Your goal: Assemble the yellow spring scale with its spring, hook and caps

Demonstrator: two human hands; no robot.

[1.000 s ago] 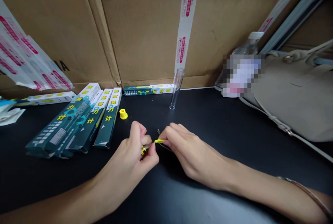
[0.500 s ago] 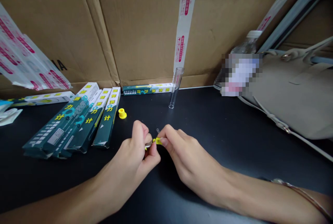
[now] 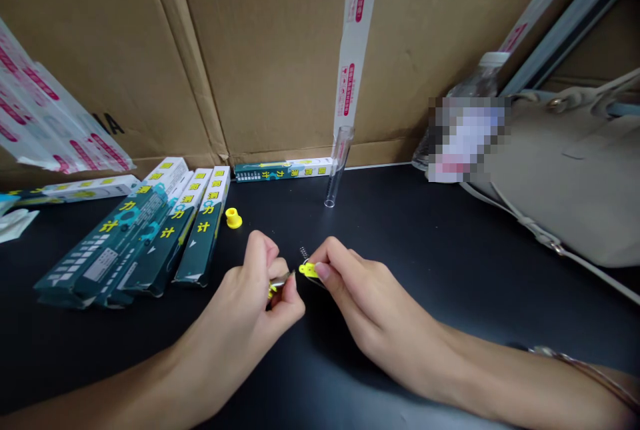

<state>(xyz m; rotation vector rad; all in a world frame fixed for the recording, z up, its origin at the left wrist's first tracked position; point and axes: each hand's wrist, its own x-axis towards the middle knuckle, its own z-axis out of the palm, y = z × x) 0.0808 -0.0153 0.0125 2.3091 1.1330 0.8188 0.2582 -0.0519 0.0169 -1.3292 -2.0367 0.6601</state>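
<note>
Low over the black bench [image 3: 450,243], two hands work close together, yet apart! The left hand [image 3: 260,293] curls tight around a shiny metal piece [image 3: 280,280], yellow bits peeking between the fingers. Opposite, the right hand [image 3: 365,293] pinches a small yellow tab [image 3: 309,271] between thumb and forefinger, its free end near the metal tip, a sliver of gap between them. Just behind the tab sits a little coiled spring [image 3: 303,253]. Farther back, a clear tube [image 3: 339,167] stands on end, while a yellow cap [image 3: 233,218] rests beside the printed boxes [image 3: 203,230].
</note>
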